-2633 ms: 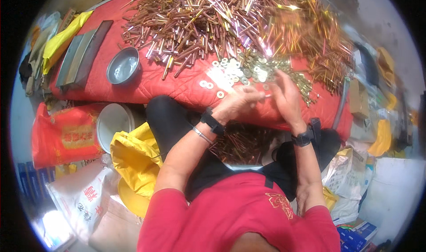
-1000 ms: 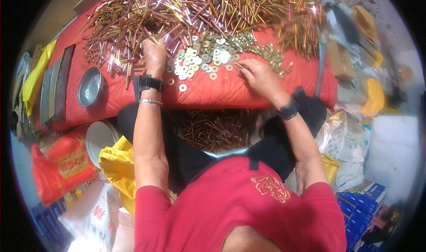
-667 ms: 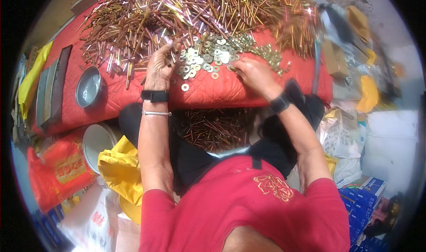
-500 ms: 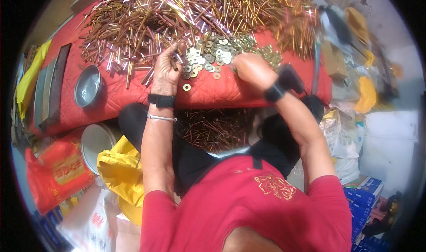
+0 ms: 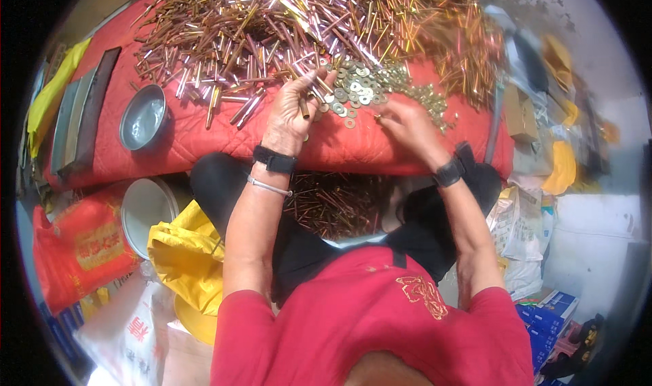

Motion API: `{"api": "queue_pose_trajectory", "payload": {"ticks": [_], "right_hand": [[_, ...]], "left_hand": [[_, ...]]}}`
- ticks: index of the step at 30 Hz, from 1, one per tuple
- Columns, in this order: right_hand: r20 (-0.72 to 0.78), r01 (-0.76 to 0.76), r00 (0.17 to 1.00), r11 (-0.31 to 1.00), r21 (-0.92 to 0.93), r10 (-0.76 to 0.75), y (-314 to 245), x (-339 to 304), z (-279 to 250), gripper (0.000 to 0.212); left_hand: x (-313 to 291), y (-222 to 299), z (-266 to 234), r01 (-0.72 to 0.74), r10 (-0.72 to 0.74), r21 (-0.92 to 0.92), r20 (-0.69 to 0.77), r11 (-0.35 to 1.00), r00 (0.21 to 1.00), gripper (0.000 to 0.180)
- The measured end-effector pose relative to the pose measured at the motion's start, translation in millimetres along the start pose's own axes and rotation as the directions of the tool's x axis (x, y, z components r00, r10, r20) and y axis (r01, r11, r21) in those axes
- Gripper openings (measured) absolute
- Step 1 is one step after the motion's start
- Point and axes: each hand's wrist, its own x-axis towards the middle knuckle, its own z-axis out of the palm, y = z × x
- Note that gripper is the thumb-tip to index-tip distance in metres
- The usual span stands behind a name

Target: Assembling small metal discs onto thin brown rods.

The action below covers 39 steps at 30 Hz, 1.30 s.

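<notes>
My left hand (image 5: pixel 292 111) is closed around a copper-coloured metal tube (image 5: pixel 304 109), whose lower end points toward me. Thumb and fingers of my right hand (image 5: pixel 412 128) pinch a small brass-coloured piece (image 5: pixel 378 117), too small to name for sure. Between the hands lie loose flat washers (image 5: pixel 356 90), some silvery and some yellowish. Small brassy nut-like pieces (image 5: pixel 429 101) are heaped beyond my right hand. Behind them spreads a big pile of copper-coloured metal tubes (image 5: pixel 238 40), with thinner long golden rods (image 5: pixel 468 53) at its right.
A red quilted cloth (image 5: pixel 204 138) covers the work surface. On it stand a metal bowl (image 5: pixel 143 118) and dark flat bars (image 5: pixel 92 114) at left. Below its front edge lies another heap of rods (image 5: pixel 333 203). Bags, a white bucket (image 5: pixel 151 216) and blue boxes (image 5: pixel 550 315) crowd the sides.
My left hand, with the tube, has shifted right in the picture toward the washers. My right hand has drawn back from the washers toward me and right, with a small piece between its fingertips.
</notes>
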Motion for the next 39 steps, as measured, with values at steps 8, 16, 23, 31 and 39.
{"api": "queue_pose_trajectory", "payload": {"ticks": [8, 16, 23, 31, 39], "right_hand": [[-0.156, -0.055, 0.974, 0.835, 0.547, 0.166, -57, 15, 20, 0.015], [-0.255, 0.026, 0.959, 0.854, 0.52, 0.126, -54, 20, 31, 0.016], [-0.206, -0.023, 0.966, 0.847, 0.53, 0.156, -65, 23, 27, 0.015], [-0.17, -0.109, 0.959, 0.848, 0.518, 0.227, -58, 23, 29, 0.014], [-0.654, 0.235, 0.756, 0.917, 0.323, 0.037, -87, 64, 53, 0.022]], "left_hand": [[4, -14, -8, -0.102, 0.099, 0.09, 0.042, 0.991, 0.994, 0.018], [2, -12, -6, -0.165, 0.162, 0.173, 0.033, 0.971, 0.986, 0.02], [-1, -13, -7, -0.19, 0.176, 0.214, 0.081, 0.958, 0.981, 0.026], [-1, -23, -7, -0.19, 0.179, 0.329, 0.065, 0.925, 0.982, 0.026], [5, -49, -35, -0.063, 0.057, 0.219, 0.033, 0.974, 0.998, 0.025]]}}
